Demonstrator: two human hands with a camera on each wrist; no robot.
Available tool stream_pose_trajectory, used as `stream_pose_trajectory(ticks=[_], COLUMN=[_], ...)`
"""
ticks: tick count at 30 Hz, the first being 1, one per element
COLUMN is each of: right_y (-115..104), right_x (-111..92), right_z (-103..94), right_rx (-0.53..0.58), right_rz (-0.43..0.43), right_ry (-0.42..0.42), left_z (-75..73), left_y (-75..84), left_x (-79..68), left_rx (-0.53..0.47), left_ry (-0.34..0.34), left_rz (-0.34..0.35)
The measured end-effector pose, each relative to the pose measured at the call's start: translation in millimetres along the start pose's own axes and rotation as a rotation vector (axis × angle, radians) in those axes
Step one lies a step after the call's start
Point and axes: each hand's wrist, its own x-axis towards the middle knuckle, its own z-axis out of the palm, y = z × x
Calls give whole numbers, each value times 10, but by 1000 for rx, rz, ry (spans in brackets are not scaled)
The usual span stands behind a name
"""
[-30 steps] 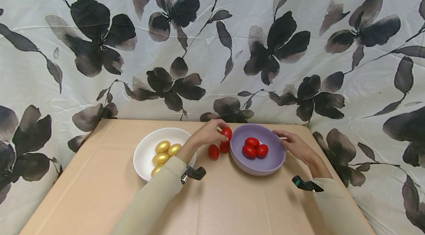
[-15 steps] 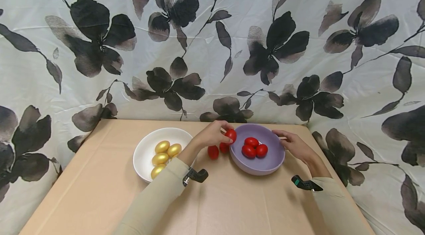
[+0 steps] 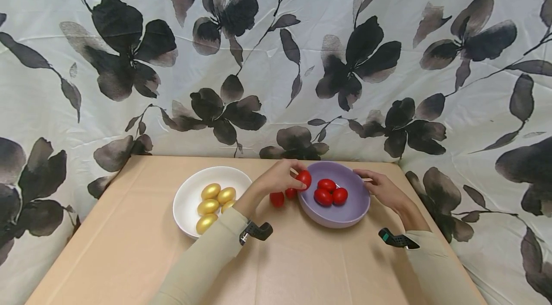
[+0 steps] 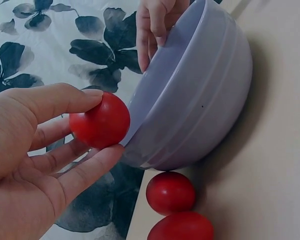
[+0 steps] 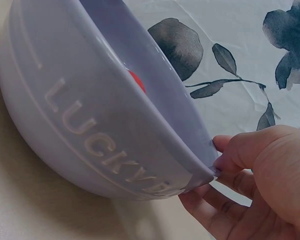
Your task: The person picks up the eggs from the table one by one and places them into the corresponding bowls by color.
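Note:
A red egg point(image 4: 101, 121) is pinched between the thumb and fingers of my left hand point(image 3: 279, 178), just off the left rim of the purple bowl point(image 3: 308, 209). My right hand point(image 3: 383, 189) grips that bowl's right rim; in the right wrist view the thumb lies at the inner side and the fingers outside. Three red eggs point(image 3: 323, 197) lie together inside the bowl. Below my left hand, two more red eggs point(image 4: 171, 193) rest on the table beside the bowl, partly hidden by the hand in the head view.
On the left stands a white bowl point(image 3: 184, 204) holding several golden eggs point(image 3: 209, 206), partly covered by my left forearm. The tan table point(image 3: 302, 266) ends at a floral curtain point(image 3: 297, 65) behind. Raised lettering marks the purple bowl's outer side.
My left hand has moved a little to the right with the red egg, bringing it to the purple bowl's left rim. The right hand and both bowls have stayed in place.

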Motion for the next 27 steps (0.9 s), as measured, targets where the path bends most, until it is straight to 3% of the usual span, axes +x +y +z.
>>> stream_pose_trajectory(ticks=[10,19,27], right_y=[18,24,32], right_x=[7,-2,-3], right_z=[-3,-15,-10], right_rx=[5,13,5], right_rz=[0,-6,-3], right_ry=[-3,-10,-3], left_z=[75,131,163], left_y=[-11,3,20], left_x=[34,42,64], left_rx=[-1,37,49], left_ry=[-7,-6,-39], left_rz=[60,74,108])
